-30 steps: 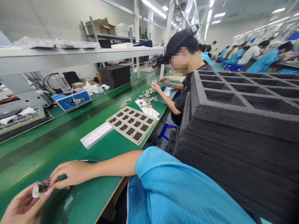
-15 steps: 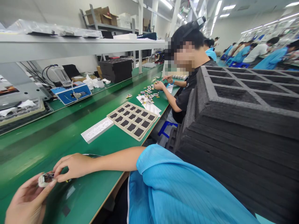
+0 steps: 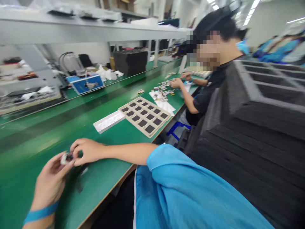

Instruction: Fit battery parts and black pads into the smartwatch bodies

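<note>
My left hand (image 3: 51,176), with a blue band on its wrist, grips a small white housing (image 3: 64,159) with dark parts inside, between thumb and fingers. At the housing's right side, my right hand (image 3: 87,152) is closed in a pinch, thumb and forefinger meeting by the dark parts. Whatever is between those fingertips is too small and blurred to make out. Both hands are over the green table (image 3: 114,152) near its front edge. Below them on the table lies a dark, blurred scrap (image 3: 79,184).
A white box of small pieces (image 3: 108,122) adjoins a beige tray with dark squares (image 3: 145,116). Beyond, a co-worker (image 3: 200,86) handles parts beside several small assemblies (image 3: 163,92). Black foam trays (image 3: 238,143) are stacked at right. A blue device (image 3: 85,84) stands at the back.
The view has swung, so the scene sits further right and higher, with more blur. My hands remain together at the white housing, and the left wrist band now shows.
</note>
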`<action>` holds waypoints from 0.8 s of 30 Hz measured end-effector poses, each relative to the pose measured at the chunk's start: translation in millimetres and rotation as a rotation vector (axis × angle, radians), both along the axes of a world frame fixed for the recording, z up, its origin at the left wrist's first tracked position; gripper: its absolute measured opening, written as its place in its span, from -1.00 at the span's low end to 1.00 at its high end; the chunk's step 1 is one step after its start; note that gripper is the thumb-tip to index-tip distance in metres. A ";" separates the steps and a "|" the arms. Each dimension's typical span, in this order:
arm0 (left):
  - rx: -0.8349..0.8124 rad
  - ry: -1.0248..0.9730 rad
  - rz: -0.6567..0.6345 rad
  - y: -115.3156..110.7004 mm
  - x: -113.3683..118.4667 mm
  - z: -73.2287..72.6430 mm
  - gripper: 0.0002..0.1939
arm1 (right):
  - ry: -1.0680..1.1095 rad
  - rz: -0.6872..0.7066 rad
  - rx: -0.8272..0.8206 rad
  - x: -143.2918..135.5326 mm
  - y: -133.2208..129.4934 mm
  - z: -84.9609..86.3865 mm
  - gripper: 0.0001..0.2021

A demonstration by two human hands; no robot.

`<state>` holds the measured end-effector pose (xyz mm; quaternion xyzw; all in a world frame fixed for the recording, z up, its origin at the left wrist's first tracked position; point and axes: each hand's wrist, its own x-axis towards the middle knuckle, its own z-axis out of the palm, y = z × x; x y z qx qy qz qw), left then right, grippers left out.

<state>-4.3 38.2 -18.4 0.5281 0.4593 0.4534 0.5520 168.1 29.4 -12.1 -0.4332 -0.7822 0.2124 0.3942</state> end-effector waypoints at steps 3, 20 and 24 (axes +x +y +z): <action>0.013 -0.089 -0.029 -7.4 3.7 3.8 -0.45 | 0.115 -0.012 0.010 1.7 -0.7 -4.1 -0.84; 0.066 -0.353 -0.181 0.8 -7.4 -9.9 -0.41 | 0.220 -0.053 0.198 -0.9 -8.6 -16.6 -0.97; 0.085 -0.333 -0.161 0.5 -4.9 -11.4 -0.41 | 0.088 -0.102 0.290 -5.1 -10.9 -18.1 -0.94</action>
